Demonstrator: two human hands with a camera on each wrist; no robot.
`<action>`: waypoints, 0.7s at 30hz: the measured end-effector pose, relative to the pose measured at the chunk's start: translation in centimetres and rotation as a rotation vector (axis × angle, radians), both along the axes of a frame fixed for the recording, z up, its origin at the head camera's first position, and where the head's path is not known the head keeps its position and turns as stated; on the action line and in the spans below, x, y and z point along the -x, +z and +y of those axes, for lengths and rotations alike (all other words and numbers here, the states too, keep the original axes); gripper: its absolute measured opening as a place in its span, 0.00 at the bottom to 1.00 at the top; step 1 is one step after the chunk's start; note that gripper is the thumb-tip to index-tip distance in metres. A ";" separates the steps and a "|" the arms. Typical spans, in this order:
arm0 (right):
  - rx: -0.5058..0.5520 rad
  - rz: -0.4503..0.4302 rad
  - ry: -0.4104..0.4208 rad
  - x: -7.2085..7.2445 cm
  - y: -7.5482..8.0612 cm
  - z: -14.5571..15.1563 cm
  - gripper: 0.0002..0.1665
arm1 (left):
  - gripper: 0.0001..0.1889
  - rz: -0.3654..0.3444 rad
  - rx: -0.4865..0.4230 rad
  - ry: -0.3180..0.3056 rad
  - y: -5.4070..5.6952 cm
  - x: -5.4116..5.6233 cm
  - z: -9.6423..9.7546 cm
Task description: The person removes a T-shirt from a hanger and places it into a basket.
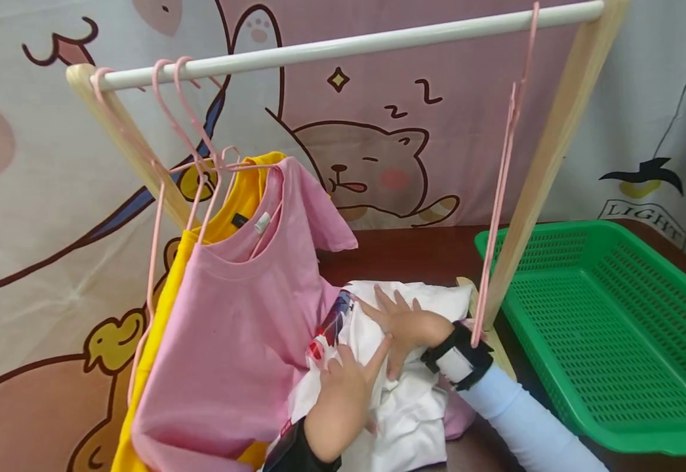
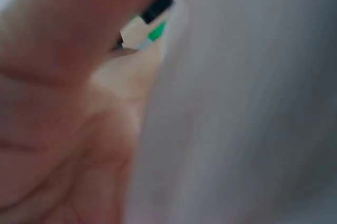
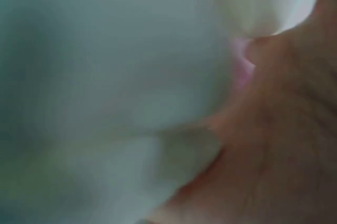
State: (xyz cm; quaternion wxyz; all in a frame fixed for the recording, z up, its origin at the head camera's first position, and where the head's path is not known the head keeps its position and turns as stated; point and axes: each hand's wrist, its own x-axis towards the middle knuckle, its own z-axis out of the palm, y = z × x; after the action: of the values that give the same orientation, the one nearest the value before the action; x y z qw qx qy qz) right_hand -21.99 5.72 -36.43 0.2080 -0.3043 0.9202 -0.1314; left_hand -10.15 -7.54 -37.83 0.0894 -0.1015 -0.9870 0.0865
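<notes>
A crumpled white garment (image 1: 404, 419) with a dark blue and red print lies under the clothes rack, right beside the hanging shirts. My left hand (image 1: 340, 396) rests on its near left part, fingers spread. Farther back, my right hand (image 1: 412, 329) lies on the same garment with its fingers fanned out toward the print. The two hands are close together, the left fingertips near the right thumb. White fabric (image 2: 226, 108) fills much of the left wrist view beside the palm. In the right wrist view, blurred white cloth (image 3: 116, 66) covers most of the picture next to the hand.
A white rail (image 1: 355, 44) on wooden posts carries a pink T-shirt (image 1: 231, 328) and a yellow shirt (image 1: 168, 295) on pink hangers at left. One bare pink hanger (image 1: 499, 190) hangs at right, overlapping the right wrist strap. A green basket (image 1: 620, 347) stands at right.
</notes>
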 end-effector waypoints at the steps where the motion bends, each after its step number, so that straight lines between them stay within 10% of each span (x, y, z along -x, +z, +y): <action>1: -0.033 0.020 -0.009 -0.5 -0.5 -0.3 0.77 | 0.66 -0.005 -0.012 -0.001 -0.2 0.0 0.0; 7: -0.095 0.239 0.030 -2.3 -3.0 0.0 0.71 | 0.65 -0.019 -0.130 0.207 -1.6 0.3 -0.4; 15: 0.106 0.514 0.034 -3.0 -4.5 2.7 0.72 | 0.28 0.561 -0.165 -0.135 -3.5 0.5 0.6; 21: 0.280 0.427 0.018 -3.3 -4.6 3.5 0.32 | 0.36 0.297 -0.386 -0.242 -1.9 0.1 1.8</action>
State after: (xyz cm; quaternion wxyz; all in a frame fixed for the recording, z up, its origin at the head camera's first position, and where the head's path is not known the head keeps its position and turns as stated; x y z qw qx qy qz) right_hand -18.65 9.21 -41.02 -0.0343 -0.3593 0.9134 -0.1885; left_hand -10.27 -5.73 -39.72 0.2605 -0.1859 -0.9421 -0.1007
